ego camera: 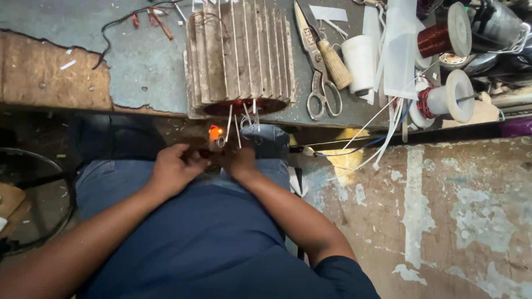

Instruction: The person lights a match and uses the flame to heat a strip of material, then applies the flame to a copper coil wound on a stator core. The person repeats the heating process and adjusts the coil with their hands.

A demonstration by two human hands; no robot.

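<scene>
Both hands, left hand (174, 166) and right hand (239, 160), are pinched tight around a lit lighter (214, 133) at frame centre, just under the finned motor stator (238, 55). That flame could scorch the white sleeves (238, 119).

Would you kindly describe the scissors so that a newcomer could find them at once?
Start at the big ribbed metal motor housing on the grey bench. Just to its right lie the scissors, blades pointing away, with two steel loop handles, unlike the wooden-handled tool lying against them.
</scene>
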